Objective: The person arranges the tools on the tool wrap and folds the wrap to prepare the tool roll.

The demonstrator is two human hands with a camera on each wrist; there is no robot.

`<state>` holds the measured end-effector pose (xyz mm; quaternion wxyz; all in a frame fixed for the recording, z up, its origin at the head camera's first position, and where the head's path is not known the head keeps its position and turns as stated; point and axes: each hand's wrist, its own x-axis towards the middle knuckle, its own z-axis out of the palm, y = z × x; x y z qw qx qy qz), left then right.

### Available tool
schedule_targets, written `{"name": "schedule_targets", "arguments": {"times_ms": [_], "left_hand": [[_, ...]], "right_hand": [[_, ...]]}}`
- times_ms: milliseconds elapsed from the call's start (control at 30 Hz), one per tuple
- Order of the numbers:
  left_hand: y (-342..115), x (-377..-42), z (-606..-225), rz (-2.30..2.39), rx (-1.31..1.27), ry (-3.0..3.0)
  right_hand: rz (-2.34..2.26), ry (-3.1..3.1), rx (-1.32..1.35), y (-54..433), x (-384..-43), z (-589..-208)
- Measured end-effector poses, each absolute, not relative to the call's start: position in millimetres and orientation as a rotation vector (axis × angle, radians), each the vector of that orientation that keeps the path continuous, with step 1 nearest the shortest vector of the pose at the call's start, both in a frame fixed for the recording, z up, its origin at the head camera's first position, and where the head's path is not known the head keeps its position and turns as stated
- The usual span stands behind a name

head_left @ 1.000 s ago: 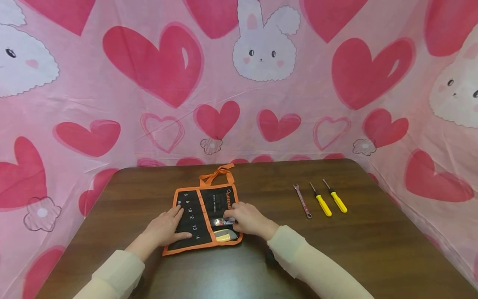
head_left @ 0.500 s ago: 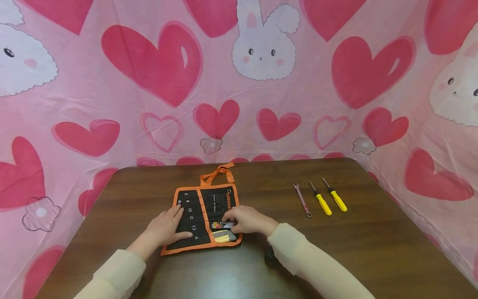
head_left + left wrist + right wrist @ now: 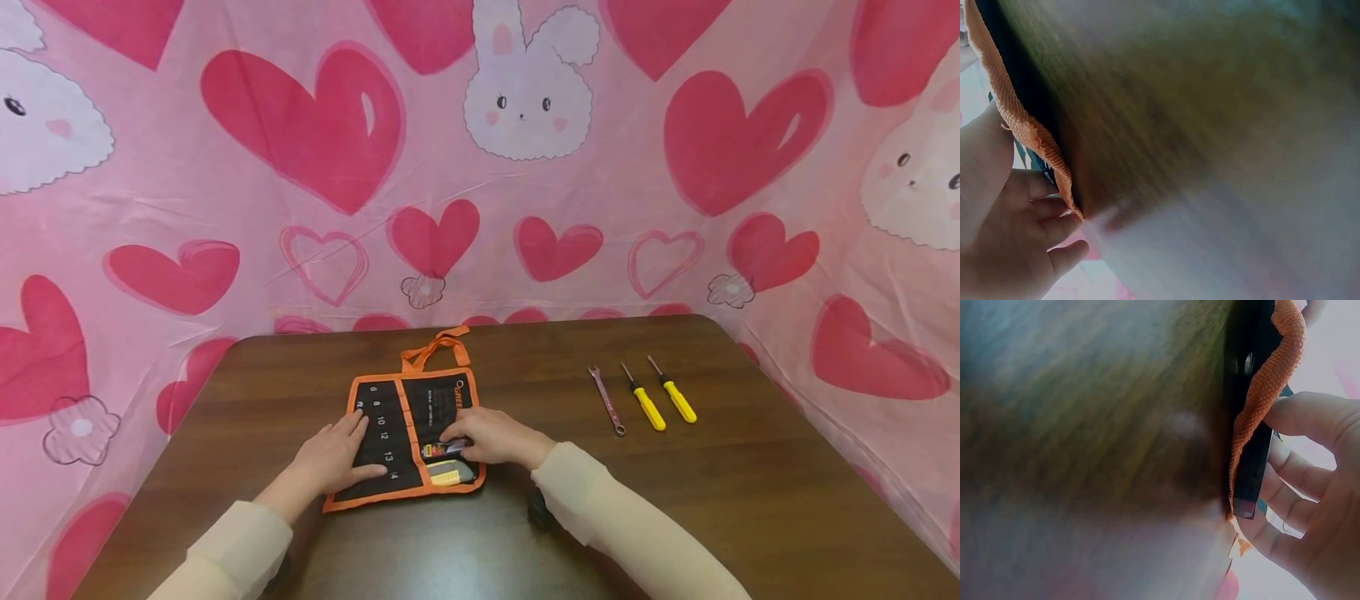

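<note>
From here I see, lower centre, the right hand (image 3: 491,437) pinching a small case (image 3: 434,450), the left hand (image 3: 327,459) resting straight-fingered on the pouch (image 3: 397,417).

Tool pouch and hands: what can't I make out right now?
Head view: right end of the small labelled case, hidden by the right hand.
Head view: part of the orange lettering on the tool pouch, under the same hand.
Head view: part of the pouch's left border, under the left hand.
Head view: white small print, too small to read.
Right wrist view: table, blurred.
</note>
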<state>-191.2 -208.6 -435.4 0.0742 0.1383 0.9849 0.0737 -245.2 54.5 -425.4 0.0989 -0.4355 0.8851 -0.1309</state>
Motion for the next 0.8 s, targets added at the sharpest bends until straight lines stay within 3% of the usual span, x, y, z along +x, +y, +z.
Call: {"name": "schedule_targets", "arguments": {"times_ms": [467, 800], "left_hand": [[-207, -192, -437, 0.211, 0.441, 2.971], [-208, -189, -433, 0.218, 0.428, 2.966]], "right_hand": [[-0.318, 2.637, -1.362, 39, -240, -425], [-0.47, 2.583, -1.234, 37, -245, -427]]}}
